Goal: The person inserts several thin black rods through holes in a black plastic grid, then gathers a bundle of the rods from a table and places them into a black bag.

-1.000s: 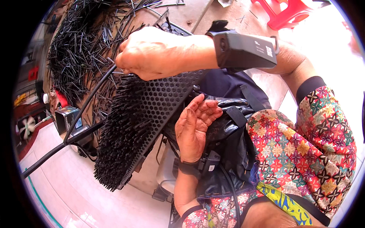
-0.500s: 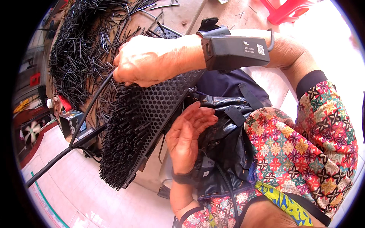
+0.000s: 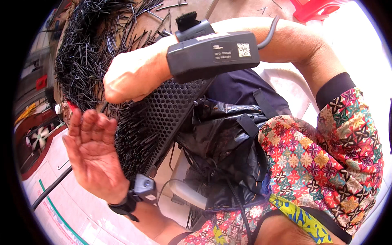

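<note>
My left hand (image 3: 94, 157) is raised at the left with its palm showing and fingers stretched out, nothing in it. Just above it, my right hand (image 3: 132, 77) is curled closed, back of the hand up, its fingers hidden beneath. A short bit of black cable (image 3: 105, 107) shows under the right hand; more black cable (image 3: 55, 183) runs toward the lower left, the part between hidden by my left hand. Below both hands slants a black perforated panel (image 3: 179, 100), its left part thick with upright black bristles (image 3: 136, 141).
A heap of thin black sticks (image 3: 79, 61) covers the table's far left. A black shiny bag (image 3: 232, 155) lies on my lap. Something red and plastic (image 3: 316, 10) stands at the far right. Pale floor tiles (image 3: 81, 212) show at lower left.
My left hand has swung from beside the bag to the left, in front of the bristles and cable. The right hand has moved a little left and nearer, still closed.
</note>
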Demonstrator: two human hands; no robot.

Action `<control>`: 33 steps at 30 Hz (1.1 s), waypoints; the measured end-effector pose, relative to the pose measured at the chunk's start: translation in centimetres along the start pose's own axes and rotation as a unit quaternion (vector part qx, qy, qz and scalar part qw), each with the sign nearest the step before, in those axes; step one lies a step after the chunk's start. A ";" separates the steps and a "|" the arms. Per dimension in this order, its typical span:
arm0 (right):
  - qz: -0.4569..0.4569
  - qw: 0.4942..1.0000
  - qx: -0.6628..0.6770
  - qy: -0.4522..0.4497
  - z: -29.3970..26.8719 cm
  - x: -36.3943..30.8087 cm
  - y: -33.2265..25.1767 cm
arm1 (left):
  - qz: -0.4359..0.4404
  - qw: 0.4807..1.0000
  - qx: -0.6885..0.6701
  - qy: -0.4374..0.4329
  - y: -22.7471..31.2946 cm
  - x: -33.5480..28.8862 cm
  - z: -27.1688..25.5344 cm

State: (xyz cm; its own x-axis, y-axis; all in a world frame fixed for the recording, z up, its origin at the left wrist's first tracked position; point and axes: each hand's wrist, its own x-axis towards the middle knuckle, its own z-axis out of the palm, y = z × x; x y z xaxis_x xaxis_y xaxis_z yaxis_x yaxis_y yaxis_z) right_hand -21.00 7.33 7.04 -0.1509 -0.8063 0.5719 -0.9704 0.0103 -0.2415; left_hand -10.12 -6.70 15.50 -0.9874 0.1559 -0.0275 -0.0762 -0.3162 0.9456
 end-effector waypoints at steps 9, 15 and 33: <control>0.002 0.997 0.042 0.058 -0.5 0.2 0.0 | -0.071 0.986 0.036 -0.149 4.7 5.3 -3.3; 0.046 0.994 0.079 0.062 -1.4 -0.4 0.6 | -0.023 0.980 0.189 0.056 4.4 9.2 -4.3; -0.008 0.998 -0.002 0.063 0.3 -0.8 0.4 | -0.020 0.952 0.274 0.133 4.1 9.1 -5.4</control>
State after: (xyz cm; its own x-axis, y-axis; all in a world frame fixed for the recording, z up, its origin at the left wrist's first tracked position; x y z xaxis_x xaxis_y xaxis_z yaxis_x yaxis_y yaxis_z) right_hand -21.19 7.79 6.30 -0.1567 -0.7259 0.6697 -0.9738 0.0006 -0.2273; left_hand -20.18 -11.62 17.37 -0.9909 -0.1081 -0.0802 -0.1036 0.2317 0.9672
